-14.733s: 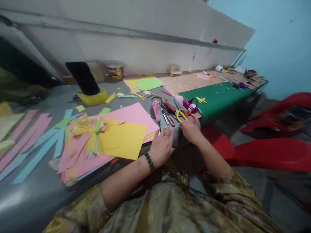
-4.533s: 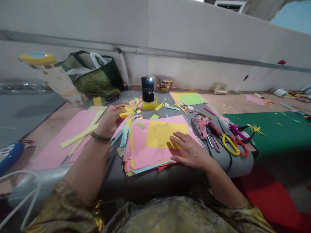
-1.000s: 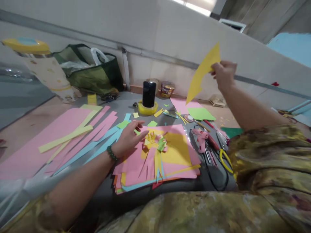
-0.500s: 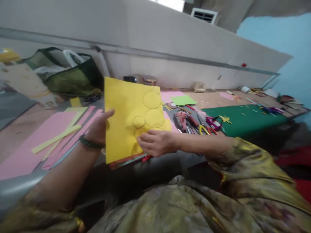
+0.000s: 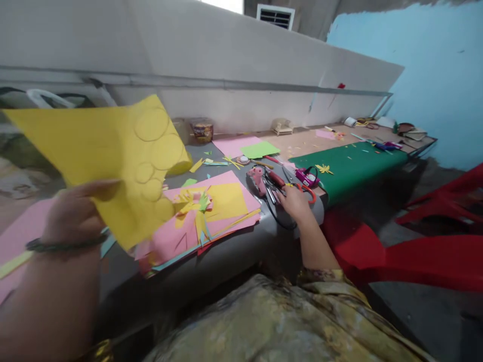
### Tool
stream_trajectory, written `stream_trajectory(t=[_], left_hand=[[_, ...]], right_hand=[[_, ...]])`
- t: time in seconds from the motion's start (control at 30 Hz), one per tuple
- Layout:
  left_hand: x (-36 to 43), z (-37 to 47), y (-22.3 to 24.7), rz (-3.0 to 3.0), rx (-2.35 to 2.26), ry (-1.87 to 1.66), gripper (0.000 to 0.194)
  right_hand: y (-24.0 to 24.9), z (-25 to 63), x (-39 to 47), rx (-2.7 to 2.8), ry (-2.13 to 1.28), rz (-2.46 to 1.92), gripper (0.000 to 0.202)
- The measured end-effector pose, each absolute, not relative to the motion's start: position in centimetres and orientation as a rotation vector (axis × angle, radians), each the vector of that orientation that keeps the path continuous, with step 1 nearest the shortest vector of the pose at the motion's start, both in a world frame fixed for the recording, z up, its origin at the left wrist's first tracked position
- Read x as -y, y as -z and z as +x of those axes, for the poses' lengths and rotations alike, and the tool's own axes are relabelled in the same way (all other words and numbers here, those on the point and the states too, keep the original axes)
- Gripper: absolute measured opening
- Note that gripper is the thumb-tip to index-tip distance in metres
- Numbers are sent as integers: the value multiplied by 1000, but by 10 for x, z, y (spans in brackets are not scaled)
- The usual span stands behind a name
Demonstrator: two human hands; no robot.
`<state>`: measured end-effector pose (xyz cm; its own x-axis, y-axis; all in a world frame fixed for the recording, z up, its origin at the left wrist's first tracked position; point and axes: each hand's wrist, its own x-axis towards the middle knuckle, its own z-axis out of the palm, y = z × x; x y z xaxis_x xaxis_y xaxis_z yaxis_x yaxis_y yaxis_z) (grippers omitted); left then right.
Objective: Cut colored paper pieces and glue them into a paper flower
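Left hand (image 5: 77, 213) grips yellow paper (image 5: 94, 138) marked with circles (image 5: 151, 124). Right hand (image 5: 296, 202) at scissors (image 5: 314, 196); grasp cannot be determined. Cup (image 5: 203, 131) beyond both hands: lettering illegible.

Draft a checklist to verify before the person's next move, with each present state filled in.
1. Left hand gripping the yellow sheet: ok, held up.
2. Drawn circles visible on the sheet: ok.
3. Right hand at the scissors: ok, by the handles.
4. Firm grip on the scissors: cannot tell, contact hidden.
5. Clear space around the scissors: not ok, red-handled tool and glue gun nearby.
6. Paper flower resting on the paper stack: ok.
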<state>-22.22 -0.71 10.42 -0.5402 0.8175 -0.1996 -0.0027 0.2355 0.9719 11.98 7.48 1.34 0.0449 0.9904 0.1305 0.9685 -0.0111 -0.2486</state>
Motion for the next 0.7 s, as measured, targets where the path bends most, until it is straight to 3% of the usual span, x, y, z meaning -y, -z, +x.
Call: stream_trajectory(t=[0.1,0.2,0.33,0.4,0.5,0.6,0.7], left_hand=[[-12,-222,-91,615,-1533,-1514,33],[-24,-225,-74,615,-1366,-1546,21],[-27,-234,-55,567,-1349,-1627,19],[-26,-237,-49,594,-1347,-1628,21],[-24,-238,-44,632,-1315,-1617,27],[-22,-233,-48,621,-1253,-1652,33],[-19,-226,-56,606,-1248,-1668,25]], right_hand=[[-13,111,-91,2014,-172,-2147,23],[-14,107,-93,2017,-197,-2160,20],[-16,128,-85,1942,-201,-2130,16],[-17,139,-76,1560,-281,-1868,12],[-16,136,-55,1184,-422,-1346,27],[-17,109,-37,1201,-543,-1057,34],[-19,74,-33,1394,-880,-919,29]])
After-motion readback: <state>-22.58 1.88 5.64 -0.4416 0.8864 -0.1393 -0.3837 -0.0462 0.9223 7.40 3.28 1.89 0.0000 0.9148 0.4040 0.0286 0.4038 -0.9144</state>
